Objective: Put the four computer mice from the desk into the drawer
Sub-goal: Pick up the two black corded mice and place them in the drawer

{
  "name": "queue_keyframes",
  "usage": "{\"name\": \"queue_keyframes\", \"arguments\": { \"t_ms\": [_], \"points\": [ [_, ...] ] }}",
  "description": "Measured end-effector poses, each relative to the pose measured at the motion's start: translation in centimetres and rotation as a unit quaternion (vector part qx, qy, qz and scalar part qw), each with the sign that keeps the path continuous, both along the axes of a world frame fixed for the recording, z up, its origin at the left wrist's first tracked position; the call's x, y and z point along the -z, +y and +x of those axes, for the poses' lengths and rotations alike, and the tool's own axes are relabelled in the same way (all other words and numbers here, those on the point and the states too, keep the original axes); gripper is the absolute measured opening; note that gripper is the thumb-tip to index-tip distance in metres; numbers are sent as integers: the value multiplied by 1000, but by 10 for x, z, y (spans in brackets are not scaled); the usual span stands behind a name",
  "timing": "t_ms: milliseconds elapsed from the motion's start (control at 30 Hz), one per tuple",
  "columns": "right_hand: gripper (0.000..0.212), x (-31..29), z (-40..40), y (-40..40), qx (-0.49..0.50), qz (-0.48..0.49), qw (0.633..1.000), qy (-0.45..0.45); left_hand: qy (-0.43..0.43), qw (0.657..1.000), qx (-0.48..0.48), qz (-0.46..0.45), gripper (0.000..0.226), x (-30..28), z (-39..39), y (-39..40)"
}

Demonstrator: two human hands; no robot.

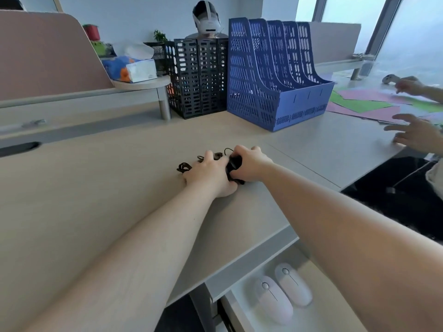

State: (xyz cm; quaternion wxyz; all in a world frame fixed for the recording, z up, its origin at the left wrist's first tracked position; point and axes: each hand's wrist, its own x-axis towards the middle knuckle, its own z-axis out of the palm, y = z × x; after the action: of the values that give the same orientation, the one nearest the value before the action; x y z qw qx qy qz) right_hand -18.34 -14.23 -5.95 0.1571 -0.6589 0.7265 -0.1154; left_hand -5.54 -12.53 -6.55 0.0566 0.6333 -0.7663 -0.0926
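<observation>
Two pale lilac mice lie side by side in the open drawer under the desk's front edge. On the desk, both my hands rest on black wired mice with bundled cables. My right hand is curled around a black mouse. My left hand lies flat over another black mouse, which is mostly hidden beneath it; its grip cannot be made out.
A blue file rack and a black mesh rack stand at the back of the desk. A tissue box sits on a small shelf at left. Another person's hands work over coloured paper at right.
</observation>
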Motion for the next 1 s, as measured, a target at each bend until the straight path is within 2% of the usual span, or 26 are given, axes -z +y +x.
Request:
{"name": "queue_keyframes", "arguments": {
  "t_ms": [233, 300, 400, 633, 833, 933, 1000],
  "points": [
    [49, 5, -2, 39, 15, -14, 1000, 20, -10, 998, -1, -64, 46, 4, -8, 41],
    [47, 7, -5, 53, 21, -21, 999, 24, -21, 997, 6, -74, 38, 4, -11, 58],
    [54, 6, -13, 76, 19, -30, 999, 3, -46, 995, 15, -85, 29, 1, -14, 87],
    [62, -3, -37, 143, 11, -2, 999, -31, -79, 993, 11, -90, 30, -15, -31, 146],
    [63, -1, -68, 203, -6, -4, 1000, -11, -86, 990, 41, -100, 28, -21, -56, 196],
    [59, 5, -85, 228, 1, 10, 1000, 0, -88, 990, 63, -94, 33, -18, -73, 223],
    [50, 11, -93, 242, 4, 24, 1000, 8, -87, 989, 80, -89, 35, -13, -85, 238]
  ]
}}
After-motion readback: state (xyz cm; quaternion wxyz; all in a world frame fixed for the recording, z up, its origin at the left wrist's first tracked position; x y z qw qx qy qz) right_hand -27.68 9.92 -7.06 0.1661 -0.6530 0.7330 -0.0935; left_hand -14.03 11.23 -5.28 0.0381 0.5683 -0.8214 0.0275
